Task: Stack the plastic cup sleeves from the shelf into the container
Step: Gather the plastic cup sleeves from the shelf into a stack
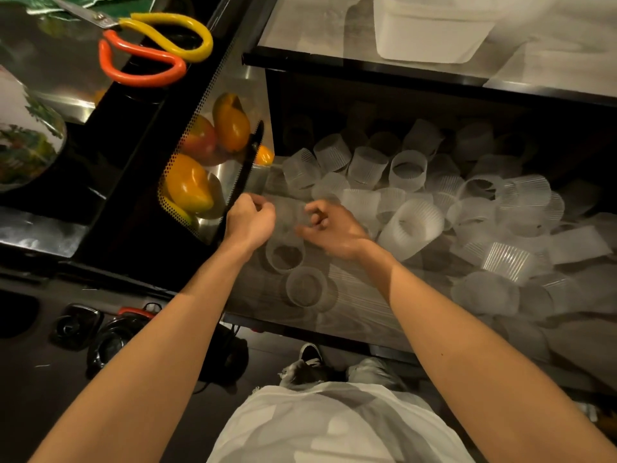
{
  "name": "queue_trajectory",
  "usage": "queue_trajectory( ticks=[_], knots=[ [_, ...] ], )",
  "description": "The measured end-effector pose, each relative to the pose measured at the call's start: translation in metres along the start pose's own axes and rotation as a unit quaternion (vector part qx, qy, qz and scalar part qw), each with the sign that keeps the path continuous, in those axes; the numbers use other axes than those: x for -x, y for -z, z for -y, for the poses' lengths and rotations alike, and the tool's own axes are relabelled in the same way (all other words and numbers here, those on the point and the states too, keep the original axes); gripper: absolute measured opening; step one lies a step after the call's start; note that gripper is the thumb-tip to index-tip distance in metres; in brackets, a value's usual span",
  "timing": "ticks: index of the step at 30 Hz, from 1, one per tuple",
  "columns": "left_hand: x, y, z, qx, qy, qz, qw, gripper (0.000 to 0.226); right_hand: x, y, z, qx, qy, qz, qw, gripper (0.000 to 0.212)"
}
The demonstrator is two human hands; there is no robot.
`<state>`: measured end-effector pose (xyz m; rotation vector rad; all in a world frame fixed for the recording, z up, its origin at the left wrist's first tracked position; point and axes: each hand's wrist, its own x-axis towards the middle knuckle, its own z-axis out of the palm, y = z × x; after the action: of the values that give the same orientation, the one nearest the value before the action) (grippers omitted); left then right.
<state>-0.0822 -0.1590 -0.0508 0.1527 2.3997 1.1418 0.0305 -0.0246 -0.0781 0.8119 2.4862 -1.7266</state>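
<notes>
Above the shelf (247, 295) — cup sleeve (287, 213) between left hand (250, 223) and right hand (334, 232), in both grips.

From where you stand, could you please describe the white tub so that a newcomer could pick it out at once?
Find the dark shelf heaped with clear cup sleeves. On the pale counter directly above that heap sits the white tub. Unlike the small, round, ribbed sleeves below, it is large, opaque, smooth-sided and rectangular with rounded corners.

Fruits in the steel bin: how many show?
4: orange-yellow fruit at top, reddish fruit left of it, yellow fruit lowest, small orange fruit at right; others may be hidden.
</notes>
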Motion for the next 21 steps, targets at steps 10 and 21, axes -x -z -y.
queue_trajectory(
  ticks=[10, 21],
  knots=[
    [0.011, -0.01, 0.032, 0.076, 0.089, 0.048, 0.992, 0.027, 0.005, -0.032, -0.012, 0.136, -0.024, -0.015, 0.99, 0.023],
    [0.01, -0.009, 0.044, -0.022, 0.085, -0.033, 0.996, 0.031, 0.006, -0.031, -0.005, 0.102, -0.031, -0.02, 0.994, 0.02]
  ],
)
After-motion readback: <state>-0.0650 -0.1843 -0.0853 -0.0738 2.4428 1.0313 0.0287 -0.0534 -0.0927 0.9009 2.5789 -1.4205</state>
